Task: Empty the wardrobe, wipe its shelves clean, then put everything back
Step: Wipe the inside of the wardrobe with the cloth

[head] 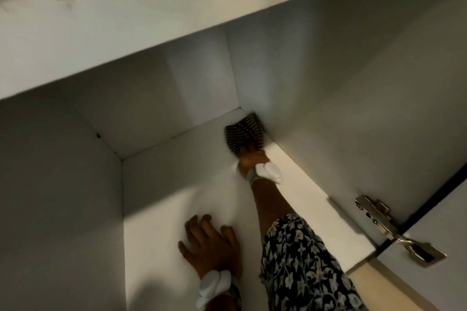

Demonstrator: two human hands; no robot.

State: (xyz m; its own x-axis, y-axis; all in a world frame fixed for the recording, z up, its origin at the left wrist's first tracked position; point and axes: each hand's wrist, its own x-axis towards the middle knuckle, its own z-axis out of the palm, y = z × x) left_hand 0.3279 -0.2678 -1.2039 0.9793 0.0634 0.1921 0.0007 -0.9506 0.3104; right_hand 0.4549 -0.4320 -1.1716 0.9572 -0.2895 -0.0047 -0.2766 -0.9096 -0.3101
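Right hand wipes the back right corner of the lower wardrobe compartment.

The dark striped wiping cloth [243, 132] is motion-blurred, so its weave and edges are hard to make out; it lies on the white wardrobe shelf [177, 184], pushed against the right side wall in the far corner. The right hand [250, 159] is clenched round the cloth's near end, its fingers hidden beneath the fabric. The left hand [209, 242] lies flat on the shelf near the front edge, fingers spread and straight, holding nothing. Both wrists carry a white bunched band; the left forearm is cut off by the lower frame. A black floral sleeve [303, 272] covers the right upper arm. Overhead, the white upper shelf board [126, 33] shows brown chipped spots along its edge. A metal door hinge [386, 225] sits at the right, joining the side wall to the door.
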